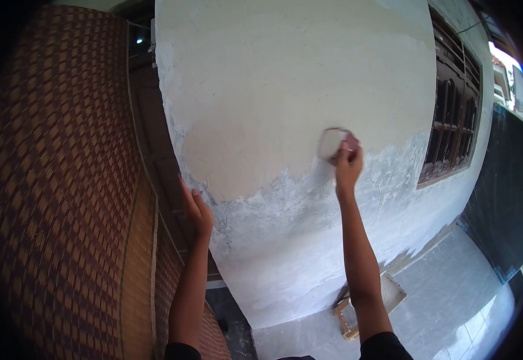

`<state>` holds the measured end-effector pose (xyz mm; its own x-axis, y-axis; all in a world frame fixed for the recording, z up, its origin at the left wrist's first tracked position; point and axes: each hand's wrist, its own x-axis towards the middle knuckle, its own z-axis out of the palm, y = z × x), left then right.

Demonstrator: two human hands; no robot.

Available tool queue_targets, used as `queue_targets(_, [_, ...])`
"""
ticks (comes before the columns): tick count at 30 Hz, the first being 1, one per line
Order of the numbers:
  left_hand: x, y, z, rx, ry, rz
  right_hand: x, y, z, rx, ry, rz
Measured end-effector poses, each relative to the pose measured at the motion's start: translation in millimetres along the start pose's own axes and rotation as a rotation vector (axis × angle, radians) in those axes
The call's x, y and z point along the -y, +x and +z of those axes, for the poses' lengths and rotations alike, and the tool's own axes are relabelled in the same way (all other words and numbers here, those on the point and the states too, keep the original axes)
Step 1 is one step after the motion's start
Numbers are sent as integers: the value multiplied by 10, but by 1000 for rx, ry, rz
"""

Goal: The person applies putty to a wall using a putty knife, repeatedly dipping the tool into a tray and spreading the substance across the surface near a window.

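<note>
In the head view my right hand [348,165] is closed on a small thin sheet [334,145], which looks like sandpaper. It is pale with a reddish-brown edge, blurred, and lies against the wall [297,90]. The wall is cream above and patchy white and grey below, with flaking along the border. My left hand [198,210] rests at the wall's left corner, fingers stretched upward and holding nothing. How much of its palm touches the wall is hidden.
At left hangs a brown woven mat [63,150] beside a dark wooden door [153,114]. A wooden barred window [453,102] is at right, near a dark panel [501,186]. On the grey tiled floor [441,294], behind my right arm, stands a wooden-framed item [393,289].
</note>
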<state>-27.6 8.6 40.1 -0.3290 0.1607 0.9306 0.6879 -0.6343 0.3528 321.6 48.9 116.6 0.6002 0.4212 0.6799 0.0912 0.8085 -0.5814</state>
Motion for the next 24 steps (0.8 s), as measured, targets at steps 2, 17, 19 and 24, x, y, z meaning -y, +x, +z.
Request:
queue_targets(2, [-6, -1, 10, 5, 3, -1, 81, 24, -70, -50, 83, 15])
queue_targets(17, [8, 0, 11, 13, -15, -9, -102, -57, -25, 202, -247, -185])
queue_targets(19, [25, -8, 4, 19, -19, -9, -11, 41, -89, -31, -59, 47])
queue_targets(24, [41, -10, 37, 4, -21, 15, -60, 8, -40, 91, 8, -103])
